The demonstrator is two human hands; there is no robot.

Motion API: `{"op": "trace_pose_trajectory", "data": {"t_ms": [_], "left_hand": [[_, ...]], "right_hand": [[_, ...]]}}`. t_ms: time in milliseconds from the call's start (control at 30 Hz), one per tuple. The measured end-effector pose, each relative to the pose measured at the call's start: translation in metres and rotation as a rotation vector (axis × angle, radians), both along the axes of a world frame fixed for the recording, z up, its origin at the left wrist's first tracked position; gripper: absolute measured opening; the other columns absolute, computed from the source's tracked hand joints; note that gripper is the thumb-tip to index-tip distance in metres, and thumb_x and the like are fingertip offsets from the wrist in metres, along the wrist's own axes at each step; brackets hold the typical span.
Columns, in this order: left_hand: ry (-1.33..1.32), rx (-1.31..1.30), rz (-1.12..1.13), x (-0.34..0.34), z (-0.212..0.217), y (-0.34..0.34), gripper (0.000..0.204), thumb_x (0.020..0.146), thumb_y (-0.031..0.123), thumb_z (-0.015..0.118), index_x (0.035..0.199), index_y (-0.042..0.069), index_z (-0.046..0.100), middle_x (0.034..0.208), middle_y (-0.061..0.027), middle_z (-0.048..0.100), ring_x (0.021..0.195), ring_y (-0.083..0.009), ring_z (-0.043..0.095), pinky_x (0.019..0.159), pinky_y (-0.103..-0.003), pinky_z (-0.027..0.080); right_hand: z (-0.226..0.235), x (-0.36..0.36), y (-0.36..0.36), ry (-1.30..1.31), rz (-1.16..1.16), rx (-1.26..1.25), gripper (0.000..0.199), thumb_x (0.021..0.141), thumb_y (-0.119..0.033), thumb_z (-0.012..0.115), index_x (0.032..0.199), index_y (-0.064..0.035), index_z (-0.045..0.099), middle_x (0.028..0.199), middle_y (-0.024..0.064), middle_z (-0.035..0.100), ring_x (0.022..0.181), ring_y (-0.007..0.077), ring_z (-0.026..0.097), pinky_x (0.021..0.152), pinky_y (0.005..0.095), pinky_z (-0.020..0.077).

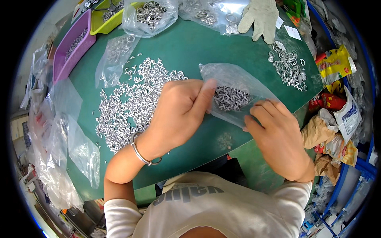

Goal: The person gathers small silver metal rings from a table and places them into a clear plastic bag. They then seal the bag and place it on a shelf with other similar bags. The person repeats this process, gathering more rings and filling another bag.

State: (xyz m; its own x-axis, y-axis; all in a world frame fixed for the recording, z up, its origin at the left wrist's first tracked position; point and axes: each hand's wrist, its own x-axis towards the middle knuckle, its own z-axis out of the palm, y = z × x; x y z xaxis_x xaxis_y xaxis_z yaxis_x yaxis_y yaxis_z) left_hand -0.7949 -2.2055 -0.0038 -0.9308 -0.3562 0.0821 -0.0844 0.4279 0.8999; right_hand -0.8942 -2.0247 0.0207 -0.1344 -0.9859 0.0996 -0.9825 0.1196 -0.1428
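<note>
Between my two hands a clear plastic bag (238, 75) is held over the green table, with a heap of small dark-grey curved metal pieces (232, 98) inside. My left hand (182, 107) pinches one end of the bag between thumb and curled fingers. At the opposite side, the bent fingers of my right hand (274, 131) grip the bag's edge. A wide spread of small silvery curved metal pieces (135, 97) lies on the table beside and beyond my left forearm, which wears a metal bangle (139, 154).
Purple (73, 47) and yellow (105, 20) bins, bags of metal rings (151, 16) and a work glove (260, 20) line the far side. Loose rings (291, 67) lie at right. Empty plastic bags (55, 154) hang over the left edge; packages (335, 111) crowd the right.
</note>
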Motion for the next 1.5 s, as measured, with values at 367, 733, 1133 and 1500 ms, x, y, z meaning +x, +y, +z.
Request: {"op": "trace_pose_trajectory", "data": {"t_ms": [367, 733, 1133, 1500], "left_hand": [[0.036, 0.057, -0.016, 0.003, -0.004, 0.000, 0.038, 0.091, 0.012, 0.050, 0.056, -0.003, 0.049, 0.051, -0.0123, 0.048, 0.045, -0.0256, 0.045, 0.046, -0.035, 0.036], [0.077, 0.086, -0.016, 0.002, -0.007, 0.002, 0.037, 0.090, 0.010, 0.051, 0.055, -0.002, 0.049, 0.051, -0.0125, 0.048, 0.044, -0.0273, 0.048, 0.046, -0.036, 0.037], [0.080, 0.094, -0.004, 0.005, -0.006, 0.002, 0.035, 0.089, 0.007, 0.051, 0.056, -0.003, 0.051, 0.052, -0.0114, 0.052, 0.043, -0.0231, 0.050, 0.045, -0.034, 0.037], [-0.107, 0.275, -0.006, -0.109, -0.041, -0.011, 0.044, 0.088, 0.031, 0.054, 0.059, -0.002, 0.059, 0.048, 0.0008, 0.041, 0.047, -0.0083, 0.038, 0.045, -0.027, 0.029]], "right_hand": [[-0.003, -0.003, 0.007, -0.092, 0.049, -0.158, 0.022, 0.055, -0.011, 0.056, 0.073, 0.0010, 0.056, 0.068, 0.0081, 0.043, 0.068, 0.0227, 0.049, 0.063, 0.0321, 0.0413], [-0.004, -0.007, 0.009, -0.104, 0.078, -0.222, 0.017, 0.055, -0.006, 0.062, 0.069, 0.0015, 0.058, 0.068, 0.0078, 0.046, 0.070, 0.0237, 0.052, 0.063, 0.0333, 0.0442], [-0.007, -0.010, 0.009, -0.118, 0.120, -0.322, 0.015, 0.056, -0.005, 0.065, 0.067, 0.0016, 0.058, 0.067, 0.0074, 0.047, 0.068, 0.0237, 0.052, 0.061, 0.0348, 0.0452], [-0.030, -0.076, -0.007, -0.391, -0.240, -0.444, 0.010, 0.066, -0.004, 0.071, 0.071, 0.0004, 0.064, 0.063, 0.0088, 0.053, 0.056, 0.0223, 0.049, 0.056, 0.0318, 0.0388]]}}
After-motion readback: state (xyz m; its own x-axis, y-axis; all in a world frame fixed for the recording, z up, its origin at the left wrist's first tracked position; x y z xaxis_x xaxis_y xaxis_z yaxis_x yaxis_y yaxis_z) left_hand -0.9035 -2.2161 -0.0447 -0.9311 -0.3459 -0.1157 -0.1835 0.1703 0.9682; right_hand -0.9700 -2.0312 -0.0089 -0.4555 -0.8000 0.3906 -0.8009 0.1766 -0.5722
